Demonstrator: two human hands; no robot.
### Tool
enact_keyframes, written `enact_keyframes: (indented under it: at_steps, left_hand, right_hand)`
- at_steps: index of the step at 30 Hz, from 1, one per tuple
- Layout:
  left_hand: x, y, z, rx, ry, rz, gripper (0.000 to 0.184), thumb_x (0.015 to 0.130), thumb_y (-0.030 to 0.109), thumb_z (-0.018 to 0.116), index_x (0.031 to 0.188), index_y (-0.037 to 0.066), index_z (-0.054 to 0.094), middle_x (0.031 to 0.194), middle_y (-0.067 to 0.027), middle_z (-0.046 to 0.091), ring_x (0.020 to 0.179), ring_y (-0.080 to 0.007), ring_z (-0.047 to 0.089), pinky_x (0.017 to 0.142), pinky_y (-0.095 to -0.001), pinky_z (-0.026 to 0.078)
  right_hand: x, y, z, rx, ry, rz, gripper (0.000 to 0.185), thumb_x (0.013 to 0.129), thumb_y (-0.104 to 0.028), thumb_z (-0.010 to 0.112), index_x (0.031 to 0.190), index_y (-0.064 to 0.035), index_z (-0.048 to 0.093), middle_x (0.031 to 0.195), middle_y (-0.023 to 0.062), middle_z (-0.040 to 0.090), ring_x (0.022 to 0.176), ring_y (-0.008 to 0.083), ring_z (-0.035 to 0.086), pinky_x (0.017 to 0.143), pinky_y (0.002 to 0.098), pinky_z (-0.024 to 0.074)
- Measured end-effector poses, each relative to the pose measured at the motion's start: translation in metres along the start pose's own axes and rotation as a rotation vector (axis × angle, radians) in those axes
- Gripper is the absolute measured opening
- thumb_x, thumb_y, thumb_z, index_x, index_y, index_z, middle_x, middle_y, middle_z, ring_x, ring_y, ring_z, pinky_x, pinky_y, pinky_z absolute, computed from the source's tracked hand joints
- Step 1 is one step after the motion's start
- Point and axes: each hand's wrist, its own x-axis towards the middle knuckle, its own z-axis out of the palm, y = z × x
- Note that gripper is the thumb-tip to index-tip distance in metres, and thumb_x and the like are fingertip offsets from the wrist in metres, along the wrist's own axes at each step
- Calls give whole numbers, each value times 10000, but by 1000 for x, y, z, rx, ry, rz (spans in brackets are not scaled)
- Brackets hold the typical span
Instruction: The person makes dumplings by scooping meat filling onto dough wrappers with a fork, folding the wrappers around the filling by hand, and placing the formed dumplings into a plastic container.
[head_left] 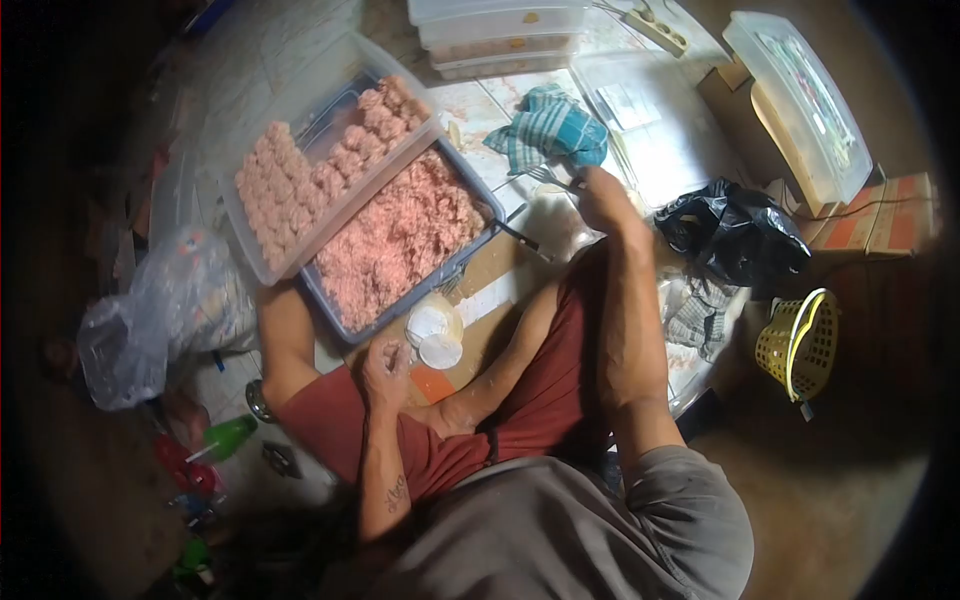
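My right hand point(607, 200) is closed round the handle of a fork point(550, 177), whose tines lie by a teal checked cloth point(560, 130). My left hand point(386, 372) has its fingers bent together beside a small tub of white stuff point(434, 330); what they hold, if anything, I cannot make out. In front of it stands a grey-blue tray point(377, 326) with pink shredded food point(385, 245). A clear plastic box point(345, 200) with pink clumps point(275, 180) rests across the tray. A dark-handled utensil point(525, 241) leans at the tray's right corner.
Stacked clear boxes point(500, 35) stand at the top, near a power strip point(657, 32). On the right are a black plastic bag point(735, 230), a yellow basket point(797, 345) and an upright clear lid point(800, 105). A filled plastic bag point(170, 310) sits on the left.
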Motion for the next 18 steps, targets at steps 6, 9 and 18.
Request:
enact_keyframes:
  at_steps: [6, 9, 18]
  left_hand:
    - [0, 22, 17, 286, -64, 292, 479, 759, 166, 865, 1108, 35, 565, 1050, -186, 617, 942, -356, 642, 788, -437, 525]
    - [-3, 37, 26, 411, -152, 213, 528, 732, 147, 869, 1122, 55, 526, 1105, -178, 565, 1004, -387, 604, 839, -474, 502]
    - [2, 18, 19, 151, -72, 238, 309, 823, 164, 796, 1039, 44, 612, 990, -150, 622, 889, -377, 611, 805, -431, 501]
  right_hand:
    - [-18, 20, 7, -150, -241, 6, 224, 868, -39, 574, 975, -80, 767, 966, 163, 745, 930, 279, 710, 810, 383, 541]
    - [-7, 16, 34, -195, -456, -210, 198, 904, -112, 582, 971, -54, 759, 927, 135, 741, 874, 231, 696, 805, 327, 548]
    - [3, 13, 43, 128, -77, -238, 282, 983, -224, 589, 1048, 21, 714, 902, 133, 731, 810, 217, 695, 679, 352, 536]
